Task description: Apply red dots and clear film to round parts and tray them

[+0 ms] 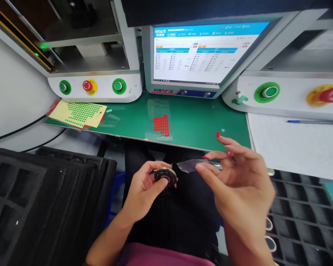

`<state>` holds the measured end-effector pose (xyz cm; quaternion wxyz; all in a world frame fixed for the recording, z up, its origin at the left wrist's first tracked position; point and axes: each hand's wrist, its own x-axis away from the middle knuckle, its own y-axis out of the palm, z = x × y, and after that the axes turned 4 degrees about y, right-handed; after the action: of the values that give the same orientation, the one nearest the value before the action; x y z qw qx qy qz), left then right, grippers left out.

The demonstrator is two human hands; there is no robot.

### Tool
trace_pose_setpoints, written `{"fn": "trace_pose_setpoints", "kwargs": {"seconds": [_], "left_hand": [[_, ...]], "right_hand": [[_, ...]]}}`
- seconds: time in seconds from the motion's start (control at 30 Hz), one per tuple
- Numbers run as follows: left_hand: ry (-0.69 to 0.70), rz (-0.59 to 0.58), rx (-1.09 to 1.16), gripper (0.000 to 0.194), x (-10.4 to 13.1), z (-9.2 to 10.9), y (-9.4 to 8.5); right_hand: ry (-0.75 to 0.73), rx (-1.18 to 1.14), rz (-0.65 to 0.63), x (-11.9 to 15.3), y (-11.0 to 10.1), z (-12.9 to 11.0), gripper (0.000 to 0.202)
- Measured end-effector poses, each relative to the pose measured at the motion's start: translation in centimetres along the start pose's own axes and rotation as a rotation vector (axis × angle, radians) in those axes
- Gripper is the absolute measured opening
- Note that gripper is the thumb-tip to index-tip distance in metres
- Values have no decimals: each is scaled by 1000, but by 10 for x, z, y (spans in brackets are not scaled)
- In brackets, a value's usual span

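Observation:
My left hand (148,190) is closed around a small round black part (165,177) with a ringed face, the thumb resting on its front. Just to the right, my right hand (235,177) pinches a piece of clear plastic film (189,166) between thumb and a finger, its other fingers raised. A short gap parts the film from the round part. Both hands are above my lap, in front of the green work surface (194,123). A sheet of small red stickers (161,125) lies on that surface beyond my hands.
A yellow card with green stickers (81,113) lies at the left. Behind stand a monitor (197,55) and machines with green buttons (118,86) and red stop buttons (88,85). Black foam trays (44,207) are stacked left; another compartment tray (302,210) holds round parts at right. A pen (313,121) lies on paper.

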<state>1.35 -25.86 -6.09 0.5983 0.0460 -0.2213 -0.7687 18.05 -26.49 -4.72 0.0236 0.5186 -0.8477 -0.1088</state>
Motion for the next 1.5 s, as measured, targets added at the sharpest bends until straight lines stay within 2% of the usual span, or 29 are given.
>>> {"fn": "trace_pose_setpoints", "kwargs": {"seconds": [0.1,0.2,0.3,0.57,0.7,0.83,1.07,1.23,1.37,1.5], "left_hand": [[-91,51,56,24,1,-7,6],[-75,67,-2,31,0,-12,14],[-80,75,-18,29,-3,-15,21],[-190,42,232,30,-5,-15,34],[-180,106,198,40,-5,-22,38],[-140,171,67,45,-4,-30,40],[-70,131,176,29,-1,-31,50],[12,96,161,38,4,-34,50],[109,46,48,40,7,-35,48],[176,-13,-94,25,10,-35,46]], "right_hand": [[7,20,52,10,-8,-9,45],[34,9,47,22,-12,-12,45],[42,-7,53,30,-14,-8,45],[49,5,41,31,-20,-5,47],[50,-9,61,33,-18,-5,43],[66,-24,106,39,-14,-4,40],[99,-104,162,43,-4,4,42],[101,-85,152,43,-1,9,44],[97,-47,125,41,-1,9,45],[80,-11,89,39,-3,7,43]]}}
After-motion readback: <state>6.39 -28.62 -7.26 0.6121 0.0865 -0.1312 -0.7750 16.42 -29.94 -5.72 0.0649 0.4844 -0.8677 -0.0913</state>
